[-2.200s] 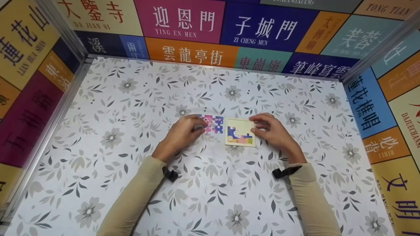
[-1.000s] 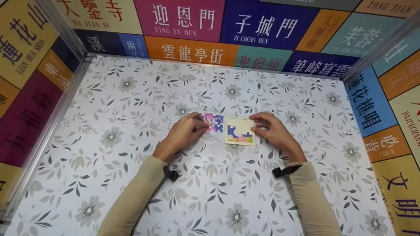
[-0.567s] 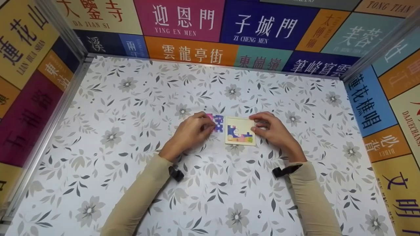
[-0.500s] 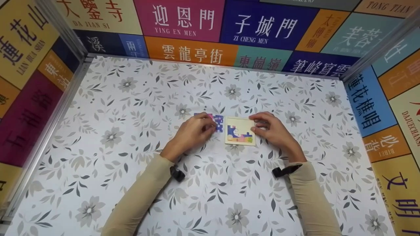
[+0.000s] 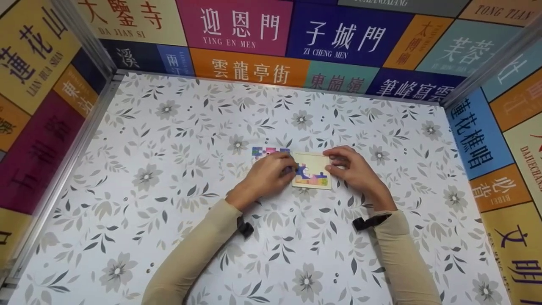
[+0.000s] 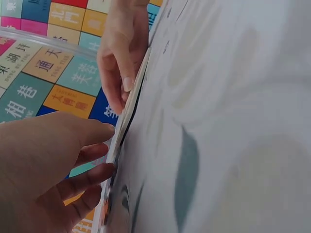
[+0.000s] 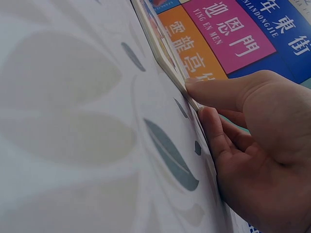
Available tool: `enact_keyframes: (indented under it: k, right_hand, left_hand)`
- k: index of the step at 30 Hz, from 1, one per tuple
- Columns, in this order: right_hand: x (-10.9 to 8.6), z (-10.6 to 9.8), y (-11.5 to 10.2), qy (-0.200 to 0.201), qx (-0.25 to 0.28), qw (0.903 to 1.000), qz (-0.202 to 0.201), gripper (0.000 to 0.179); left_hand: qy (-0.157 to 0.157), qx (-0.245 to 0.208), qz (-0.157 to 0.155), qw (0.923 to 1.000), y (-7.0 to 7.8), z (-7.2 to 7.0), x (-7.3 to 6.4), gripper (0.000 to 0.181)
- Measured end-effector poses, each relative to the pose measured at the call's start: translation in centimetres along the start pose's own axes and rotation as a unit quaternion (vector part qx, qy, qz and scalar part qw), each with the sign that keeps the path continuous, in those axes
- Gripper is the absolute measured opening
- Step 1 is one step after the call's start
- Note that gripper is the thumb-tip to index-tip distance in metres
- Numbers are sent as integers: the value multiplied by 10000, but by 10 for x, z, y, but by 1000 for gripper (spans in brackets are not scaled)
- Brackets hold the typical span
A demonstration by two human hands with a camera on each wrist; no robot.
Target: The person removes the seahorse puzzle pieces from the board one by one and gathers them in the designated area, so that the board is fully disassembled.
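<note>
A small cream puzzle tray (image 5: 311,158) lies on the patterned tabletop, its lower part filled with blue, pink, orange and green pieces. My right hand (image 5: 353,169) pinches the tray's right edge; in the right wrist view the thumb (image 7: 214,92) rests on the rim. At the tray's left edge is my left hand (image 5: 269,173), thumb and fingers bent close together. Whether they pinch a puzzle piece or only touch the tray cannot be told. Loose jigsaw pieces (image 5: 258,151), blue and pink, lie beyond and partly under the left hand.
The white tabletop (image 5: 211,262) has a grey flower and leaf print. Coloured panels with lettering (image 5: 237,29) stand at the back and both sides, with metal framing along the edges. A black band (image 5: 245,227) sits on each wrist.
My left hand has moved right, from over the loose pieces to the tray's left edge, uncovering pieces on the left. My right hand stays at the tray's right edge.
</note>
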State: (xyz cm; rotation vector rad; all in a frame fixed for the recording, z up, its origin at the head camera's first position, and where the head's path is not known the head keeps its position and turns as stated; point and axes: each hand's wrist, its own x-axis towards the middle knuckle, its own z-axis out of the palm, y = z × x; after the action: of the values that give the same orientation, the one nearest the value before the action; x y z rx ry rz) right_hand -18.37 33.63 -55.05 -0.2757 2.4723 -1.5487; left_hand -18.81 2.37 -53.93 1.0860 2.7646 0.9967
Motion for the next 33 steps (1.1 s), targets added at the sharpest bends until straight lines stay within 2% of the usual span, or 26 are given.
enact_keyframes:
  k: [5,9,14,21,33]
  right_hand:
    - [0,1,0,1,73,10000,-58,42]
    - [0,0,0,-13,84,9998,-160,42]
    - [0,-1,1,3,4,9998,-177,42]
    - [0,-1,2,12,22,9999,-98,42]
    - [1,1,1,9,33,10000,-52,42]
  left_hand:
    - [147,104,93,9998,11,3,11,21]
    - [147,296,157,9993,15,6,15,23]
    - [45,585,185,9981,13,11,14,24]
    - [-96,590,157,9981,12,13,12,24]
    - [20,503,263,9984,9,14,10,22]
